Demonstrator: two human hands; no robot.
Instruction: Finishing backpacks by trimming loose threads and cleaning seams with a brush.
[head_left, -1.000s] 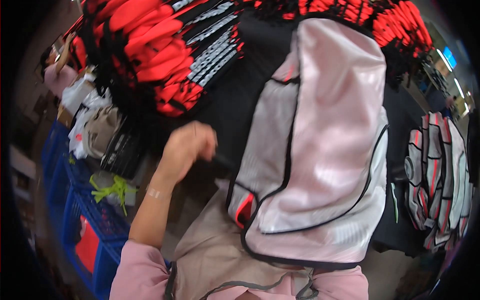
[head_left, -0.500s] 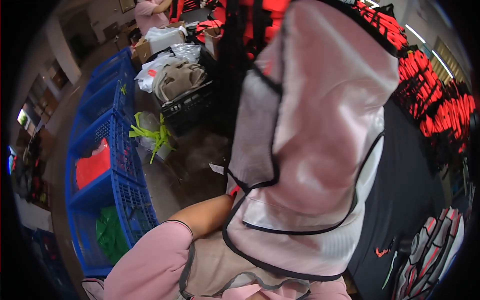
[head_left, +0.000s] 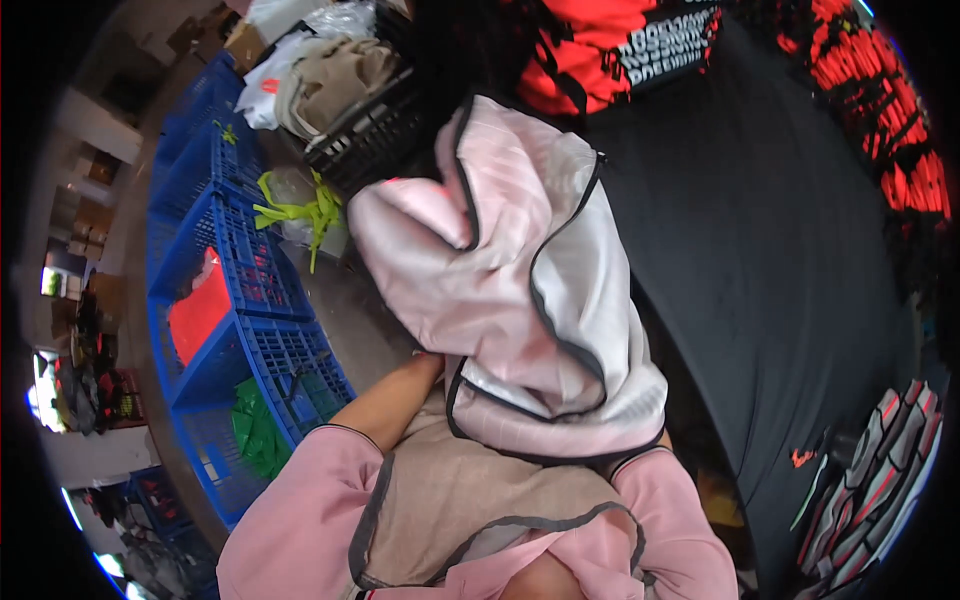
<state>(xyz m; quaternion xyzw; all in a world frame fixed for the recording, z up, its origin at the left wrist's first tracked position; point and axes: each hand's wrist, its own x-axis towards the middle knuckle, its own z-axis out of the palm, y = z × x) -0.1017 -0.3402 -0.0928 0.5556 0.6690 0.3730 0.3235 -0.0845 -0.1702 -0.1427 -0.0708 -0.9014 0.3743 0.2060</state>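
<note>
In front of my chest is a large inside-out bag [head_left: 500,270] of shiny pale pink and silvery lining, its seams bound in black. It looks bunched, with a rounded bulge at its left and folds across the middle. My left forearm [head_left: 400,398] runs up to the bag's lower left side, where the fabric hides the hand and its fingers. On the right, only my pink sleeve [head_left: 675,500] and a sliver of forearm show; my right hand is behind or inside the bag. A beige apron [head_left: 480,490] with dark edging covers my front.
A black cloth-covered table [head_left: 760,230] stretches along the right, with grey striped bag pieces [head_left: 865,470] at its near end. Red and black bags [head_left: 600,60] lie at the far side. Blue plastic crates [head_left: 235,300] line the left; a black basket [head_left: 370,130] holds brown cloth.
The bag has come down from its tall, raised position and is now lower, more crumpled and bunched leftward. My right sleeve shows more fully. The view has tilted downward.
</note>
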